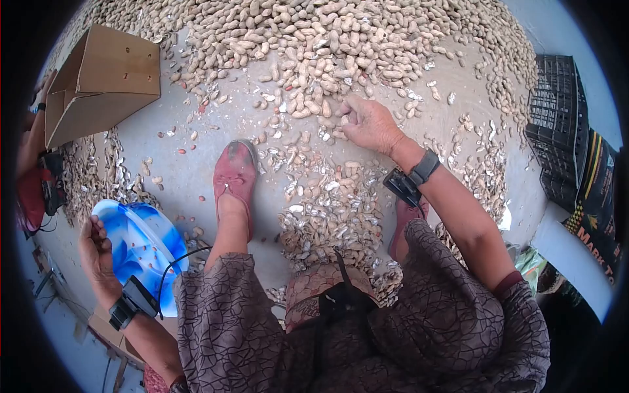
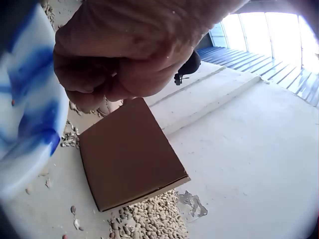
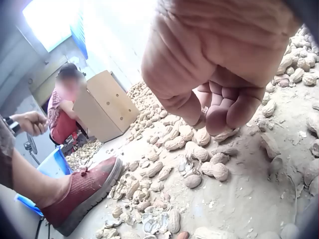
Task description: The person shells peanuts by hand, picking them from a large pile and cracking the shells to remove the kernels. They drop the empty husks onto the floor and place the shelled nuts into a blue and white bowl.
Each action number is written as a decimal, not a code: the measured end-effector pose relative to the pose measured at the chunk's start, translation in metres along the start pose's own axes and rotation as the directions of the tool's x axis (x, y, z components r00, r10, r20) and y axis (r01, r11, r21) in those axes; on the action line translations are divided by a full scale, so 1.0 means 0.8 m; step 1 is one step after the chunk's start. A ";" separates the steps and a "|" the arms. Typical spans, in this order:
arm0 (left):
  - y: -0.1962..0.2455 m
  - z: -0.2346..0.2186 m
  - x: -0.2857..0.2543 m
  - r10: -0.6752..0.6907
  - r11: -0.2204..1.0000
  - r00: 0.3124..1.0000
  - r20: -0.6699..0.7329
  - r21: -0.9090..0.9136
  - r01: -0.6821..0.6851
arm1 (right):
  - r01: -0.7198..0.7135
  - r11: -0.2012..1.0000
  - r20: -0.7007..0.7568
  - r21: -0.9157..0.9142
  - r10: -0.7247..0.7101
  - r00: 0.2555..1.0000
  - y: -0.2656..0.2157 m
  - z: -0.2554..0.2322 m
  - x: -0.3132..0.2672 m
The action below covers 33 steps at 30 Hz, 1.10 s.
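Beside tan, knobbly-shelled peanuts (image 1: 341,36), I seem to be picking, right grip (image 1: 372,126) and left grip (image 1: 97,254) both curled, contents indiscernible; the next pick needs a light pinch.

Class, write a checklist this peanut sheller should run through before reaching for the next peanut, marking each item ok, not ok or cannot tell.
1. Right hand at the edge of the peanut heap: ok.
2. Peanut secure in the right fingers: cannot tell; the curled fingers hide any grip.
3. Left hand near the blue-and-white basin: ok, it is by the rim.
4. Left hand empty: cannot tell; its fingers curl over the palm.
5. Basin uncovered: ok; loose kernels show inside.
6. Floor between the shoes free of shells: not ok; they lie thickly there.
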<state>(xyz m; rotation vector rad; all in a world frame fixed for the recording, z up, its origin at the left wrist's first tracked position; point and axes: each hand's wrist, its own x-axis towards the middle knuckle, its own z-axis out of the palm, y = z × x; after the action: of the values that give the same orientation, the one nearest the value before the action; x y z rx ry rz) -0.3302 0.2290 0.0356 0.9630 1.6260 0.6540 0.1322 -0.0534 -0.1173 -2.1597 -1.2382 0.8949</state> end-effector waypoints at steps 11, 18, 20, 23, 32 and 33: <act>0.000 0.155 -0.062 0.334 0.683 0.838 0.431 0.503 -0.530 | -0.077 0.914 0.065 0.398 0.055 0.996 -0.053 -0.038 -0.039; -0.003 0.366 -0.176 -0.179 0.830 0.347 0.921 0.331 -0.449 | -0.011 0.875 0.044 0.483 -0.012 0.999 -0.097 -0.062 -0.072; -0.028 0.395 -0.188 -0.253 0.836 0.300 0.920 0.364 -0.411 | 0.017 0.884 0.024 0.467 -0.032 0.999 -0.098 -0.063 -0.076; -0.050 0.414 -0.197 -0.213 0.842 0.243 0.946 0.304 -0.446 | 0.171 0.917 -0.079 0.359 -0.153 0.985 -0.095 -0.061 -0.081; -0.071 0.424 -0.208 -0.163 0.970 0.333 0.929 0.212 -0.115 | 0.086 0.905 -0.052 0.418 -0.071 0.996 -0.085 -0.074 -0.099; -0.069 0.423 -0.210 -0.139 0.966 0.303 0.943 0.197 -0.168 | 0.114 0.871 -0.060 0.478 -0.097 0.993 -0.082 -0.074 -0.102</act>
<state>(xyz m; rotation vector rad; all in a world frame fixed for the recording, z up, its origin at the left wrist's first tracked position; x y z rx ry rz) -0.0041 0.0366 -0.0120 1.2137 0.5579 -0.2252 0.1088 -0.0996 -0.0087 -1.6869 -0.9762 0.9920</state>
